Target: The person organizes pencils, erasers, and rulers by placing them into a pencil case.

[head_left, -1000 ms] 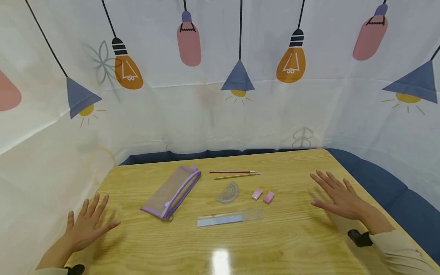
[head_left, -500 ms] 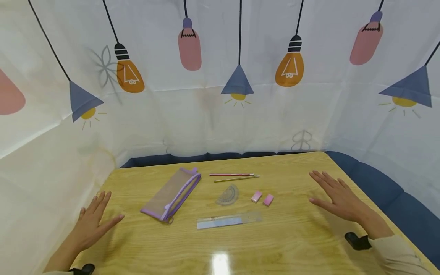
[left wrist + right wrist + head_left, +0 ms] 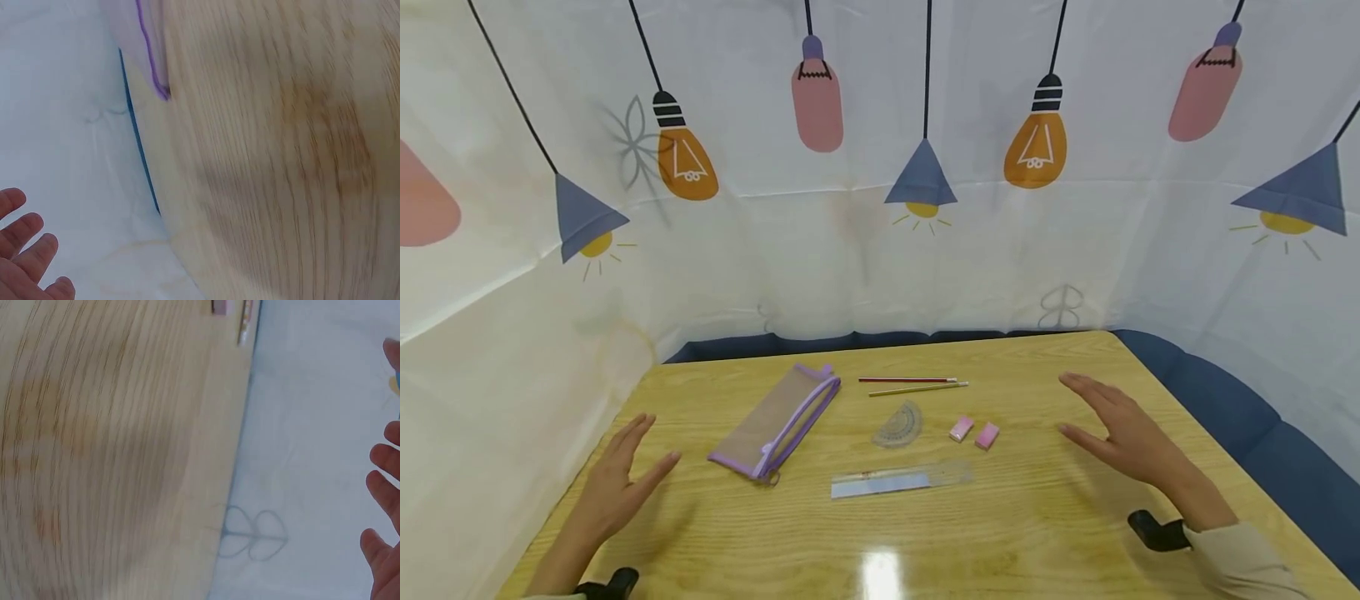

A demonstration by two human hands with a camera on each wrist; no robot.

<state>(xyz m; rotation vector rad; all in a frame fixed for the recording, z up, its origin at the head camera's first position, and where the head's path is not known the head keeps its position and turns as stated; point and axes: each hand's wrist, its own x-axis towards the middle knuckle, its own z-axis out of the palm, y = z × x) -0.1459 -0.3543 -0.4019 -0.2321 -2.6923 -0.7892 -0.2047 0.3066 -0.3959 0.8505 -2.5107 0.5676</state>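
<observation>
My left hand hovers over the table's left side, fingers extended and thumb apart, holding nothing. Nearest to it lies a mesh pencil case with purple edging and a zip; a corner of the case shows in the left wrist view. On the right, my right hand is held above the table with straight fingers and nothing in it. Closest to that hand are two pink erasers. Between the hands also lie a clear protractor, a clear ruler, a red pencil and a yellow pencil.
The wooden table has a rounded far right corner. Behind it hangs a white curtain printed with lamps. A dark blue padded seat runs along the right and back edges. Each wrist carries a black strap mount.
Both hands have moved inward, the left to the right and the right slightly to the left. Their fingers have turned more edge-on. The objects on the table lie as before.
</observation>
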